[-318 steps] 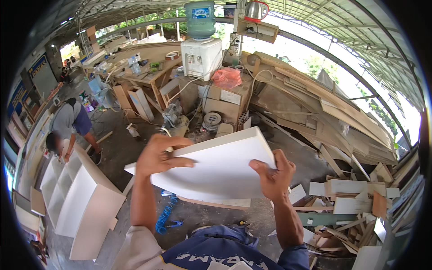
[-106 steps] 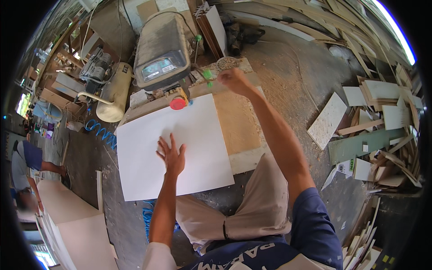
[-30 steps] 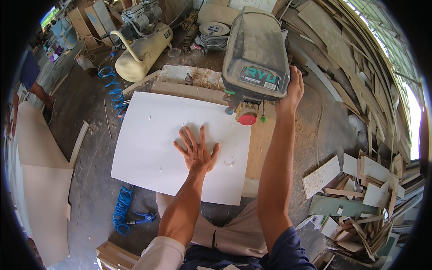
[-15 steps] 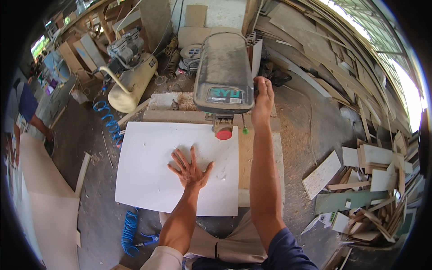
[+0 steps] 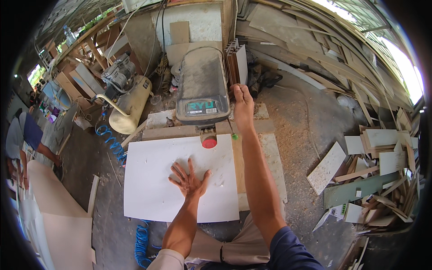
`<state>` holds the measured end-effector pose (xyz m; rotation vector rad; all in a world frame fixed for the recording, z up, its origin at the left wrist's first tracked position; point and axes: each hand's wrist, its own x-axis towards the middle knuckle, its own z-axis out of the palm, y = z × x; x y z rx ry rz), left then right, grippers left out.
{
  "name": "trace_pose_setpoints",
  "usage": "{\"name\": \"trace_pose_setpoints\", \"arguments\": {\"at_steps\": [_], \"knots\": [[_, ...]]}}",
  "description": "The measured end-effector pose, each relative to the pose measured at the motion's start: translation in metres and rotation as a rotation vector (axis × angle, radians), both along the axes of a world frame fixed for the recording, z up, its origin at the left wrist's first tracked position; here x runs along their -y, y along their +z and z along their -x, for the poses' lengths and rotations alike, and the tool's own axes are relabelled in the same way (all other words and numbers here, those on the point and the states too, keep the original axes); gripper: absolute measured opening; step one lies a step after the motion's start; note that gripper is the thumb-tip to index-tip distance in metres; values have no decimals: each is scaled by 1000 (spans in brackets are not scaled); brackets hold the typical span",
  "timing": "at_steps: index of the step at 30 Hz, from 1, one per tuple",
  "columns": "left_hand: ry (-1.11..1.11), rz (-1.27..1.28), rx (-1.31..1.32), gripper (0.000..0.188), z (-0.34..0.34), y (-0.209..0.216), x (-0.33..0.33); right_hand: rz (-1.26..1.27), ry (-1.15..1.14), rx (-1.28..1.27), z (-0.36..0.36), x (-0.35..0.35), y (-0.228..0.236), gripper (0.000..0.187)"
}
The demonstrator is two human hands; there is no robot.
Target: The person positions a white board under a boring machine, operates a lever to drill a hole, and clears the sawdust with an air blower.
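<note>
A white rectangular board (image 5: 146,180) lies in front of a dusty bench drill press (image 5: 202,83), its far edge under the machine's head. My left hand (image 5: 189,180) presses flat on the board with fingers spread. Raised beside the right of the machine's dark housing is my right hand (image 5: 243,102), its fingers curled closed; what they grip is hidden. A green-tipped lever (image 5: 234,136) hangs below that hand, near the housing. At the front of the machine, a round red part (image 5: 209,143) sits just above the board. The drill bit is out of sight.
An air compressor (image 5: 128,105) and a coiled blue hose (image 5: 141,245) are to the left. Board offcuts (image 5: 382,164) are heaped at right, with long sheets (image 5: 292,27) stacked behind. Another person (image 5: 29,135) bends over a large panel (image 5: 56,198) at far left.
The camera view has shifted. My right hand has gone from loosely bent fingers along the housing to a closed grip beside it. My left hand stays flat on the board.
</note>
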<state>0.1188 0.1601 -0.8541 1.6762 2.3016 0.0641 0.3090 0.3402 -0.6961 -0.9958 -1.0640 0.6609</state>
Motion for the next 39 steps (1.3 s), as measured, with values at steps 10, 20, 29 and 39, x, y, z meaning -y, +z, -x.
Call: {"name": "trace_pose_setpoints", "arguments": {"at_steps": [10,20,29,39], "knots": [[-33,-2,-1,104,5,-12,-2,116,-50,203,-4,-2,14,35],[-68,-2,0,104,-1,-15,-2,348,-56,383,-27,-83,8,41],[-61,-26,21,108,-3,-26,-10,134,-29,193,-12,-44,6,36],[28,48,15,126,-15,-5,-10,93,90,117,-10,-5,12,31]]}}
